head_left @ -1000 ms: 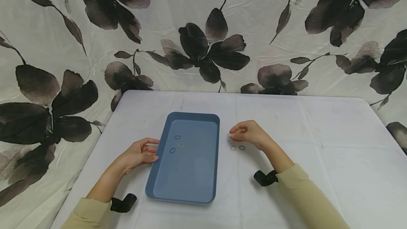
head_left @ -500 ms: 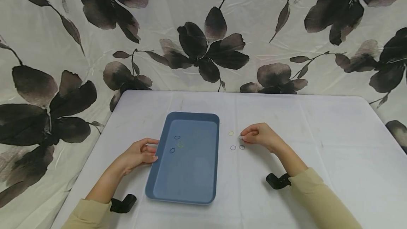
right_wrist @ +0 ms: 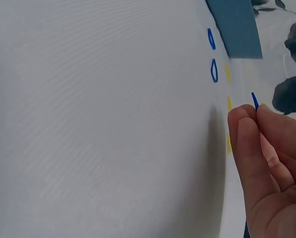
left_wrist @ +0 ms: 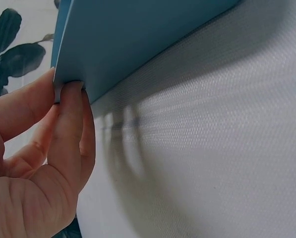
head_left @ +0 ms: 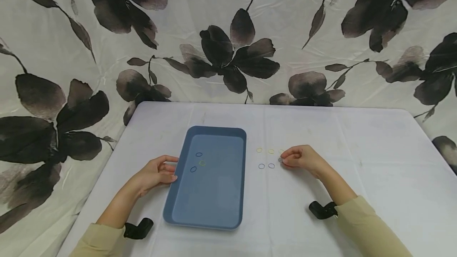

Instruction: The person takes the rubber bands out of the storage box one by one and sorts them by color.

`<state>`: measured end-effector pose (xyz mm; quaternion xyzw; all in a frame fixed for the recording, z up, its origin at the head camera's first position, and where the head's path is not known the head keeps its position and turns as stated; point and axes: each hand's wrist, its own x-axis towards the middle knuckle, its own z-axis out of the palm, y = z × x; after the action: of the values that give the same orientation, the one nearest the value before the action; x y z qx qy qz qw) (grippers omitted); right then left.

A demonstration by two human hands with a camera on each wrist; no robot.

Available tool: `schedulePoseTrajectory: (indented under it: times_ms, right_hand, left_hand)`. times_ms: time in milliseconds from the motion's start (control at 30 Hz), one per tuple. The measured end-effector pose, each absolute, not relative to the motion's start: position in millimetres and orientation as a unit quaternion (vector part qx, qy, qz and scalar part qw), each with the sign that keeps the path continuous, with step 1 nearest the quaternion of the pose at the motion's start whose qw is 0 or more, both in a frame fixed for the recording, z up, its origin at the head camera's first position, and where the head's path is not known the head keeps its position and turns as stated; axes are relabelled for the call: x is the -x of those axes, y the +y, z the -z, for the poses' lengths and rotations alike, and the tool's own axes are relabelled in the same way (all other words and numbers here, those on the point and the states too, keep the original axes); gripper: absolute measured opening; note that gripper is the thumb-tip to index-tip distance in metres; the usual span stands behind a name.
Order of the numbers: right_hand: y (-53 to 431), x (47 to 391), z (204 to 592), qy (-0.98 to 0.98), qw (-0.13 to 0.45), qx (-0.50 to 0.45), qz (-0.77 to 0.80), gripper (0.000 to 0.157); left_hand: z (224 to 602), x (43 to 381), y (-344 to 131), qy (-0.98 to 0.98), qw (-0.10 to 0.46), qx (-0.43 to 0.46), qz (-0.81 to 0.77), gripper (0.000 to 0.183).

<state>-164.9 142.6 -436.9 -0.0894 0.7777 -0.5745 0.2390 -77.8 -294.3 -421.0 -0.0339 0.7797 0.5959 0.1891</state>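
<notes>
My left hand [head_left: 153, 174] grips the left rim of a blue tray [head_left: 207, 197], its thumb and fingers on either side of the edge in the left wrist view. Inside the tray lie two blue rubber bands and one yellow rubber band [head_left: 202, 163]. My right hand [head_left: 301, 158] pinches a thin blue rubber band [right_wrist: 255, 100] between thumb and fingertips, close over the table right of the tray. Beyond those fingertips runs a row of yellow rubber bands [head_left: 259, 150]. Two blue rubber bands [head_left: 262, 166] lie side by side in a nearer row.
A white cloth covers the table [head_left: 339, 142]. Behind and to the left hangs a floral curtain [head_left: 228, 62]. Black camera mounts stick out from both wrists, the right mount [head_left: 322, 210] low over the cloth.
My right hand has moved right and slightly nearer, leaving yellow rubber bands in a row on the cloth. It now pinches a blue one. The left hand and tray have stayed put.
</notes>
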Motion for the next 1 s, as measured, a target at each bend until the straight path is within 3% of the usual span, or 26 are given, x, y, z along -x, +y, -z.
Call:
schedulePoseTrajectory:
  times_ms: [1000]
  right_hand:
    - [132,163,442,0.845,0.208,0.100,0.483,0.013]
  left_hand:
    - [422,79,-294,0.782,0.188,0.038,-0.593,0.060]
